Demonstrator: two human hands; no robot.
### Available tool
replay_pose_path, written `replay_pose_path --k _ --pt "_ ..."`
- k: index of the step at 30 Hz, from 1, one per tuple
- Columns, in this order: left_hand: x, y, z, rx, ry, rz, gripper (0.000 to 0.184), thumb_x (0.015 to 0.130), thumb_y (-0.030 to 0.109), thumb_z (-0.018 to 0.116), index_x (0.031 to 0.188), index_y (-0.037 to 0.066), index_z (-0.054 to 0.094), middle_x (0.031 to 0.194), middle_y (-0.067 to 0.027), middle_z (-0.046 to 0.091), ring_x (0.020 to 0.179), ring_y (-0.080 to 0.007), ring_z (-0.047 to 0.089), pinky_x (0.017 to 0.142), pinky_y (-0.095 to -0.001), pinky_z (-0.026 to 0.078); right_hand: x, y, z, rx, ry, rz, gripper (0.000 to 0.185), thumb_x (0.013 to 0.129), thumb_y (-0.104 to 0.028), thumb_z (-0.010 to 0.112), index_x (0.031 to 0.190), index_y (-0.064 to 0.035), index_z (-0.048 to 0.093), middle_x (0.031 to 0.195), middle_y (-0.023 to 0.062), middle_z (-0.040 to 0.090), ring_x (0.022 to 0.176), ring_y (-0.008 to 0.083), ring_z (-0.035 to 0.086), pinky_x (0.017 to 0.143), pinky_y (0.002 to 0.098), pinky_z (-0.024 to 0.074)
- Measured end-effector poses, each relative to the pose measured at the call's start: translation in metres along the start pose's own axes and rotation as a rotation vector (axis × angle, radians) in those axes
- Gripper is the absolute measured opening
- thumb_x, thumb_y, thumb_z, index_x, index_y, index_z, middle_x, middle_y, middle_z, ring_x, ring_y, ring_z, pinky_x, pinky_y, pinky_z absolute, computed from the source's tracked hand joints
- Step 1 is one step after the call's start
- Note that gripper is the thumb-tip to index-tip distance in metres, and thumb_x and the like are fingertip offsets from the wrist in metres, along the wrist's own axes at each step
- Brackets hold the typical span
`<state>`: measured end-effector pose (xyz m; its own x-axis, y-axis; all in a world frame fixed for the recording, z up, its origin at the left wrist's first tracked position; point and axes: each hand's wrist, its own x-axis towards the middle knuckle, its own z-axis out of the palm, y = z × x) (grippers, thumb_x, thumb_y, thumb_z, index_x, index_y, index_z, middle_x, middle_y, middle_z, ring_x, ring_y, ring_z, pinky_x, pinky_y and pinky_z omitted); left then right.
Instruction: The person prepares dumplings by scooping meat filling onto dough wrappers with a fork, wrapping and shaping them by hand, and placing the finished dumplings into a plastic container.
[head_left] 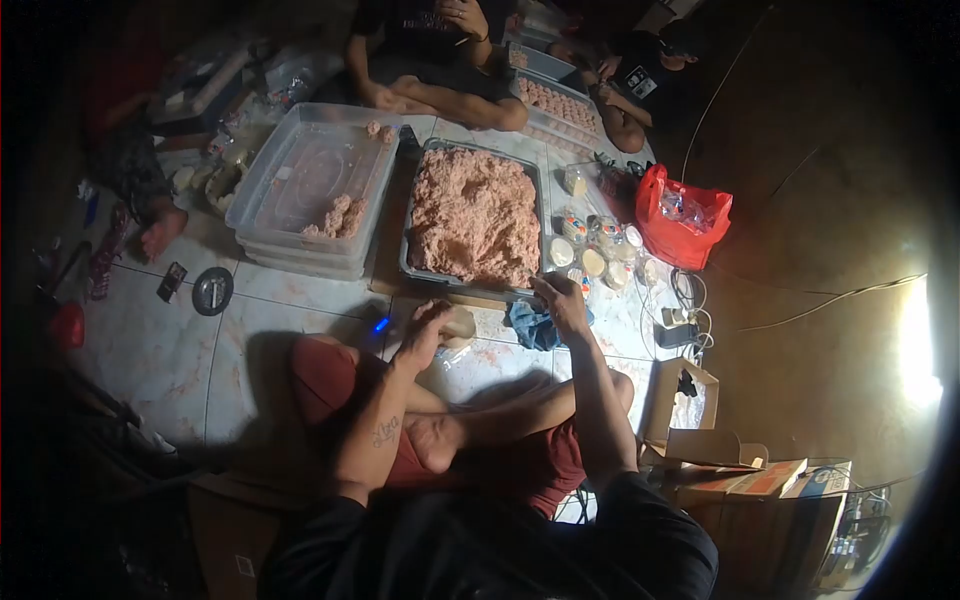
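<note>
Near the middle, a deep tray (404, 240) is heaped with a pink, crumbly mass (475, 210). My right hand (562, 300) is at the tray's front right corner, its fingers bent together; what they hold, if anything, is too small to make out. Below that hand lies a blue cloth (533, 328). My left hand (428, 335) is in front of the tray, fingers curved beside a pale round item (459, 326); whether it grips this item is unclear. A small device with a blue light (381, 325) sits left of it.
Stacked clear bins (300, 262) stand left with a few pink lumps. Round-lidded cups (593, 262), a red bag (684, 225), cables (690, 300) and an open carton (690, 400) are at right. Other people sit across and at left; a tray of pink balls (560, 105) is behind.
</note>
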<state>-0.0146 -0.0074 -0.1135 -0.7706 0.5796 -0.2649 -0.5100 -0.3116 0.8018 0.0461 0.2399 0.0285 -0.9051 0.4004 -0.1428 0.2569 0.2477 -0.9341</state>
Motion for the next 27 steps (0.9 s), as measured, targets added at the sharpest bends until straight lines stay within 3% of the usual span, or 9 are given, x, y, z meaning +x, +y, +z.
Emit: replay_pose_path --k 3,5,8,11,12,13,15,21,27 --pt "0.007 0.005 0.016 -0.137 -0.044 0.061 0.043 0.1 0.04 0.053 0.128 0.008 0.059 0.124 -0.0067 0.064 0.118 -0.0222 0.06 0.099 -0.0359 0.048 -0.014 -0.008 0.002 0.151 0.028 -0.077 0.02 0.093 -0.007 0.061 0.108 0.006 0.06 0.084 0.0025 0.062 0.076 0.0114 0.056 0.068 0.0263 0.0446" --pt "-0.007 0.048 0.043 -0.494 -0.158 0.018 0.054 0.1 0.048 0.052 0.129 0.004 0.058 0.121 -0.0093 0.066 0.117 -0.0246 0.061 0.104 -0.0382 0.046 -0.021 -0.011 0.004 0.15 0.002 -0.118 0.021 0.093 -0.001 0.057 0.113 0.0044 0.057 0.083 0.0022 0.06 0.074 0.0096 0.054 0.068 0.0248 0.044" --pt "-0.024 0.08 0.068 -0.544 -0.195 0.102 0.07 0.098 0.06 0.045 0.136 0.001 0.051 0.133 -0.0141 0.06 0.123 -0.0267 0.058 0.107 -0.0404 0.043 -0.048 -0.03 0.016 -0.008 0.046 -0.384 0.024 0.092 0.006 0.049 0.114 0.0013 0.058 0.085 0.0041 0.06 0.074 0.0116 0.054 0.069 0.0274 0.0463" --pt "-0.036 0.093 0.091 -0.621 -0.237 0.158 0.084 0.095 0.069 0.042 0.143 0.0 0.042 0.141 -0.0167 0.054 0.13 -0.0304 0.052 0.113 -0.043 0.036 -0.063 -0.007 0.043 -0.075 0.112 -0.455 0.017 0.088 0.006 0.059 0.104 0.0015 0.064 0.084 0.0102 0.062 0.074 0.0192 0.059 0.068 0.0337 0.0488" --pt "-0.042 0.094 0.096 -0.62 -0.292 0.181 0.087 0.095 0.07 0.04 0.145 -0.001 0.04 0.143 -0.0169 0.051 0.132 -0.0309 0.049 0.115 -0.0433 0.034 -0.066 -0.01 0.052 -0.306 0.233 -0.734 0.013 0.087 0.005 0.064 0.1 0.0031 0.065 0.085 0.0164 0.063 0.075 0.03 0.063 0.068 0.0358 0.0496" --pt "-0.048 0.095 0.098 -0.62 -0.346 0.2 0.09 0.094 0.072 0.039 0.147 -0.001 0.038 0.146 -0.0171 0.048 0.135 -0.0315 0.046 0.116 -0.0437 0.031 -0.07 -0.011 0.061 -0.248 0.278 -0.766 0.019 0.086 0.003 0.067 0.105 0.0012 0.069 0.081 0.0157 0.062 0.071 0.03 0.06 0.067 0.0334 0.049" --pt "-0.052 0.099 0.096 -0.589 -0.289 0.21 0.094 0.093 0.075 0.036 0.149 -0.001 0.035 0.149 -0.018 0.045 0.138 -0.0329 0.042 0.118 -0.0443 0.028 -0.089 -0.026 0.061 -0.233 0.24 -0.693 0.019 0.086 0.008 0.06 0.103 0.002 0.067 0.086 0.0197 0.062 0.076 0.038 0.062 0.068 0.0387 0.0499" --pt "-0.057 0.098 0.08 -0.832 -0.314 0.136 0.103 0.091 0.075 0.04 0.148 -0.01 0.029 0.153 -0.0263 0.036 0.144 -0.0385 0.032 0.121 -0.0499 0.023 -0.112 -0.01 0.074 -0.325 -0.013 -0.761 0.039 0.08 0.007 0.055 0.117 -0.0015 0.066 0.084 0.0178 0.056 0.076 0.0374 0.059 0.064 0.0423 0.0487" --pt "-0.05 0.071 0.044 -1.084 -0.082 0.176 0.094 0.094 0.066 0.043 0.146 -0.012 0.031 0.15 -0.0279 0.04 0.141 -0.0387 0.037 0.119 -0.0517 0.027 -0.128 -0.02 0.047 -0.584 -0.183 -0.616 0.028 0.082 0.004 0.053 0.107 0.0008 0.064 0.091 0.0183 0.061 0.083 0.0374 0.059 0.067 0.0434 0.0512"
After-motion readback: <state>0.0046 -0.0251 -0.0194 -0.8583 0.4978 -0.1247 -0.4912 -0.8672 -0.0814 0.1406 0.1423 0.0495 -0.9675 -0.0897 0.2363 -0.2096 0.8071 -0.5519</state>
